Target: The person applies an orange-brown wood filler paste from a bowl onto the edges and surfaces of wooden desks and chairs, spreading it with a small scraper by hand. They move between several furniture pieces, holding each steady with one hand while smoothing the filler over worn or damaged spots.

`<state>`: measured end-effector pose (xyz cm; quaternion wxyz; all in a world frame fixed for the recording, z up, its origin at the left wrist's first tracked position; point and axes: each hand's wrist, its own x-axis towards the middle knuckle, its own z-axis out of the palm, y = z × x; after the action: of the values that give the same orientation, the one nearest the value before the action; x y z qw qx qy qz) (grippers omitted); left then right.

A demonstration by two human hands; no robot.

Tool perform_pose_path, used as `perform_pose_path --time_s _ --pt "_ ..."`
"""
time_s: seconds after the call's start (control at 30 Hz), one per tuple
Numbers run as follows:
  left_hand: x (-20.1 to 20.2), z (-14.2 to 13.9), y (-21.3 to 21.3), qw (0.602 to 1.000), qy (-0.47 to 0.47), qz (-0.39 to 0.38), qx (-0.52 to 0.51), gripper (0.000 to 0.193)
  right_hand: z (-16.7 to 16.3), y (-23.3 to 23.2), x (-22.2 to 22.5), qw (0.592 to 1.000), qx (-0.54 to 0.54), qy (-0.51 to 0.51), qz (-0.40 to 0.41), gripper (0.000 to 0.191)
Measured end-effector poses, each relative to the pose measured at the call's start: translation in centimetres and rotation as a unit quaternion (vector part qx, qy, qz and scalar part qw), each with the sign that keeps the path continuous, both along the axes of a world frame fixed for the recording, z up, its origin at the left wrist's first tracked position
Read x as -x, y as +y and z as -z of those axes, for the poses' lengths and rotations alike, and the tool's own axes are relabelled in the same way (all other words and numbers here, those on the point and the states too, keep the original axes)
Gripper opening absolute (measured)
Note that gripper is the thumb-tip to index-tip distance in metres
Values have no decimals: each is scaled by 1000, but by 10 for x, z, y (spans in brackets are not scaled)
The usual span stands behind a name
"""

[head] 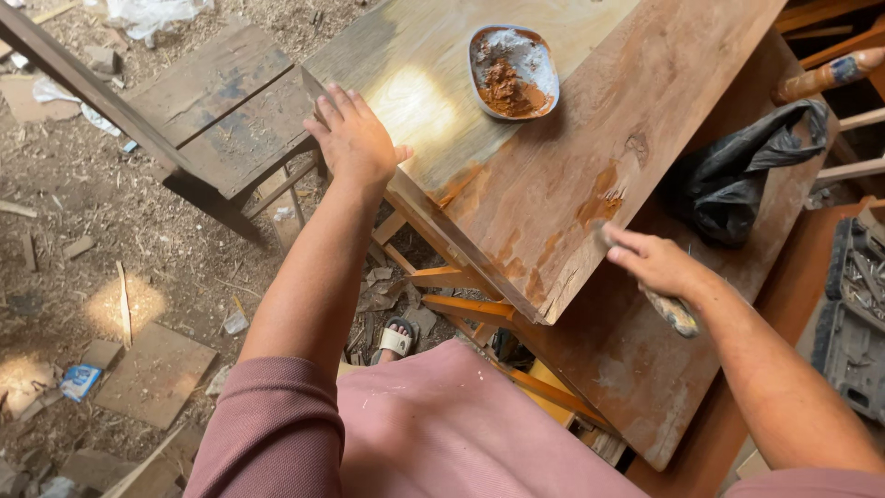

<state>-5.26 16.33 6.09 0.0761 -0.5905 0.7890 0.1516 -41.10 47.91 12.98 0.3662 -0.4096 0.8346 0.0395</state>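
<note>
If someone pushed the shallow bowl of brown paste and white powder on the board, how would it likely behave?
The bowl would probably slide rather than tip, being low and wide. On the smooth wooden board it may skid easily. Its loose powder could well spill if jolted.

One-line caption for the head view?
Left hand steadies a wooden board; right hand spreads brown filler with a putty knife.

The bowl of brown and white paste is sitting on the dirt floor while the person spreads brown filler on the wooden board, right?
Not quite. The head view shows the bowl sitting on the wooden board itself, near its far end, not on the floor. The rest holds: the right hand works a small tool at the board's edge with brown filler patches, and the left hand rests on the board.
</note>
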Motion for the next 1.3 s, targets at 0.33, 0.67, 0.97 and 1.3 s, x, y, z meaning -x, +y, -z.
perform_pose_path --time_s 0.33,0.67,0.97,1.3 --pt "-5 10 8 999 31 -10 16 129 34 -15 13 989 104 80 -73 63" --pt "-2 -5 1 999 20 -27 -15 129 18 -67 23 994 85 58 42 58" --pt "-9 -1 -1 998 53 -19 -10 128 45 -64 14 996 63 -56 -28 60" --pt "-6 -5 -9 999 8 -20 -26 127 9 27 2 984 -44 -163 -52 55"
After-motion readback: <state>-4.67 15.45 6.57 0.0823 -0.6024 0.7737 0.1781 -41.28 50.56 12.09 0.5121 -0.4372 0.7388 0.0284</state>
